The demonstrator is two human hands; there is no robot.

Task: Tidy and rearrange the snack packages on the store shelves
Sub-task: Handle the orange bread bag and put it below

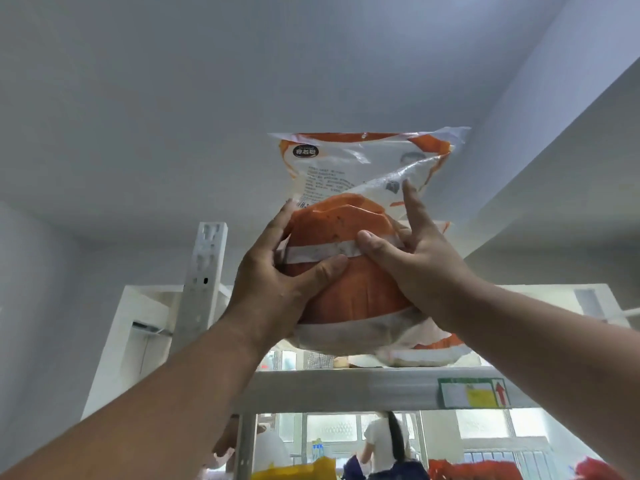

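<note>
A large orange and white snack bag point(353, 296) is held up above the top shelf point(346, 386), its clear upper end with printed text rising toward the ceiling. My left hand point(273, 282) grips its left side, thumb across the front. My right hand point(415, 258) grips the right side, thumb on the white band and fingers spread up the back. Under the bag, another white and orange package point(426, 353) lies on the top shelf, mostly hidden.
A white perforated upright post point(202, 282) stands left of the bag. A green and yellow price tag point(472, 393) sits on the shelf's front edge. Below the shelf are yellow point(294, 471) and red packages point(474, 471); a person point(384, 445) stands behind.
</note>
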